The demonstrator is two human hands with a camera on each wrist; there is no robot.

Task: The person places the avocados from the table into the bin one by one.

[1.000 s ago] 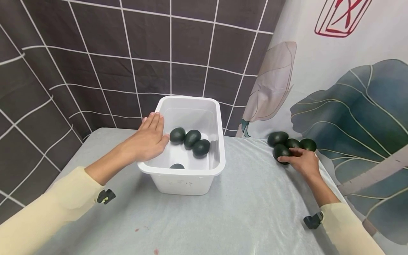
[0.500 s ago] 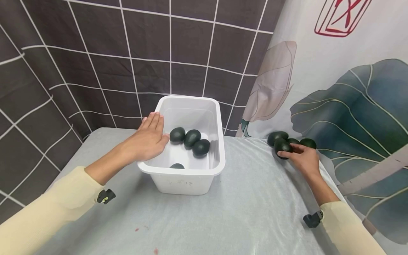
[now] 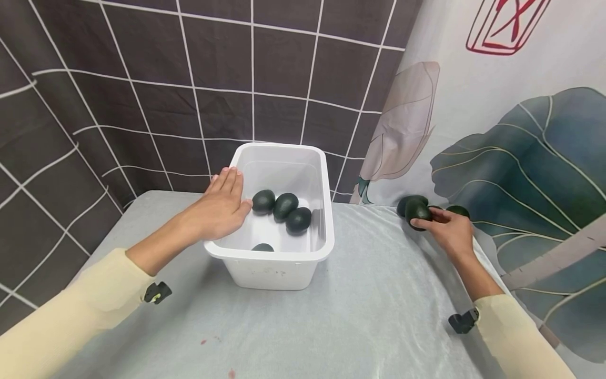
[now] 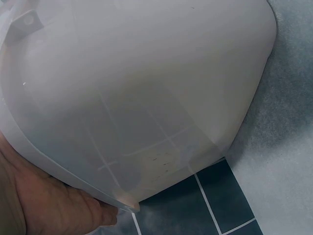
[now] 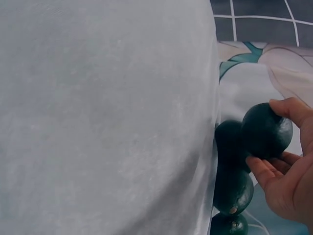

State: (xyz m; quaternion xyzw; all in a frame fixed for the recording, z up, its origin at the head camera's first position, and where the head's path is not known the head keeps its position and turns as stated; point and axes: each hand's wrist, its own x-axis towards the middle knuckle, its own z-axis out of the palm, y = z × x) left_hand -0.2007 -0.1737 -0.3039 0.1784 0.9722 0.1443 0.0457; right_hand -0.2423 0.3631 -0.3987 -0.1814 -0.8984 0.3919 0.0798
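Observation:
My left hand (image 3: 219, 209) rests with straight fingers on the left rim of a white plastic bin (image 3: 272, 272). Inside the bin lie several dark green avocados (image 3: 286, 207), one of them (image 3: 262, 247) mostly hidden behind the near rim. Far to the right, my right hand (image 3: 455, 231) pinches an avocado (image 3: 418, 211) between thumb and fingers. The right wrist view has this avocado (image 5: 265, 131) raised over the other avocados (image 5: 234, 192) in a row below it. In the left wrist view, the left hand (image 4: 54, 203) lies against the bin's rim (image 4: 73, 180).
A pale grey cloth (image 3: 360, 310) covers the table. Behind it hangs a dark curtain (image 3: 218, 63) with white grid lines, and a leaf-patterned curtain (image 3: 535, 158) borders the right side. The loose avocados (image 3: 411, 200) sit at the table's far right edge, partly hidden by the hand.
My right hand has lifted the pinched avocado slightly up and away from the pile, so it now covers more of the avocados behind. The left hand and the bin stay still.

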